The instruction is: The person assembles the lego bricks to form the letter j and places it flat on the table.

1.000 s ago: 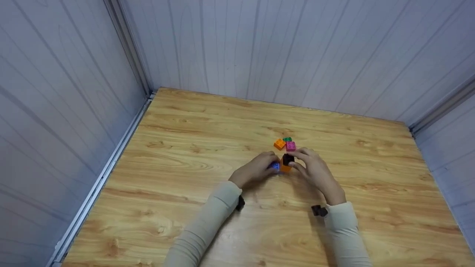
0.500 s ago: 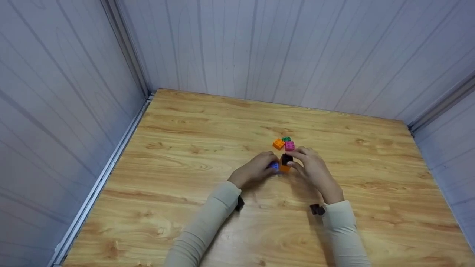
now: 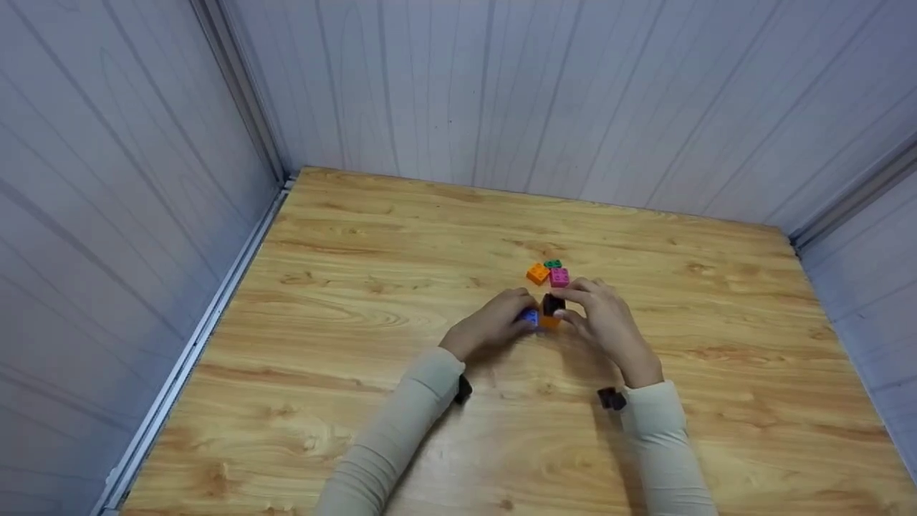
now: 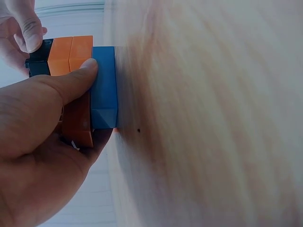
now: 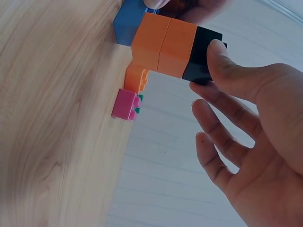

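A stack of toy building bricks stands on the table between the hands. At its base lies a blue brick (image 4: pixel 104 87), with two orange bricks (image 5: pixel 163 45) above one end and a black brick (image 5: pixel 201 54) on top. My left hand (image 3: pixel 494 326) grips the lower part of the stack, its thumb across the edge where orange meets blue. A shaded reddish-brown brick (image 4: pixel 78 120) shows inside that grip. My right hand (image 3: pixel 607 326) pinches the black brick between thumb and index finger; its other fingers are spread loosely. The left fingertips are partly hidden behind the bricks.
Just beyond the stack lie a loose orange brick (image 3: pixel 538 274), a pink brick (image 3: pixel 559 277) and a green brick (image 3: pixel 552 264), close together. The wood-grain table (image 3: pixel 372 287) is bounded by pale panel walls (image 3: pixel 444 93) at the back and sides.
Both hands keep their hold on the stack. Only the head view has shifted slightly; the bricks show no clear movement.
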Motion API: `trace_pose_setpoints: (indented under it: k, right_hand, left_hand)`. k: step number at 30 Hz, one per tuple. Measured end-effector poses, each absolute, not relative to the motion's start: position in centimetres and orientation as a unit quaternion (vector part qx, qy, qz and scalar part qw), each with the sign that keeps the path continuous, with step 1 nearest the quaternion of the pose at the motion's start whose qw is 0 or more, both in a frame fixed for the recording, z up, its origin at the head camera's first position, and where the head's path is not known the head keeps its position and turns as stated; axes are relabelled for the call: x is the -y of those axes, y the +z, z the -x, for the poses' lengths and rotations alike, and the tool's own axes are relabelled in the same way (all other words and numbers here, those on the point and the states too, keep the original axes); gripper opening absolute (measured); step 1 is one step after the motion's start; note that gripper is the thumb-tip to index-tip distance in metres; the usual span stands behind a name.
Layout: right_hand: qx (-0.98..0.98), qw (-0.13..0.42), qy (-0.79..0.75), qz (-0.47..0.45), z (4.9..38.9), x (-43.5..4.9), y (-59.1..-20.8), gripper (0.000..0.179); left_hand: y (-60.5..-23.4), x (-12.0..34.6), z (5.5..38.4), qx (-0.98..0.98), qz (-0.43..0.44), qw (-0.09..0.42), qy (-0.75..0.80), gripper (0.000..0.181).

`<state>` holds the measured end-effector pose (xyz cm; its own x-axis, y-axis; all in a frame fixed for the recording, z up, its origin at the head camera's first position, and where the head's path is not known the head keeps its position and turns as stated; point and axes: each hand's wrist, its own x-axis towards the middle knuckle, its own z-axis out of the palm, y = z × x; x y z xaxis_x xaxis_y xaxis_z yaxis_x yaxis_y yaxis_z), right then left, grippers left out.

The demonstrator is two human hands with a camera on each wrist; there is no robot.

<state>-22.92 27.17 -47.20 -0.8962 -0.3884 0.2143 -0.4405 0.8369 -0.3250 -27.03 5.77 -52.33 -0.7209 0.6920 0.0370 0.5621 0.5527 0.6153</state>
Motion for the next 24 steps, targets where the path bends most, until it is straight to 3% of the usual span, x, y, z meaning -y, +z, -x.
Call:
trace_pose_setpoints:
  k: [24]
  right_hand:
    - [0.944,0.093,0.234,-0.213,22.3,-27.6,-48.8,0.037]
  left_hand:
    - [-52.2,-5.7,26.8,-0.874,-0.361,0.098,0.309,0.031]
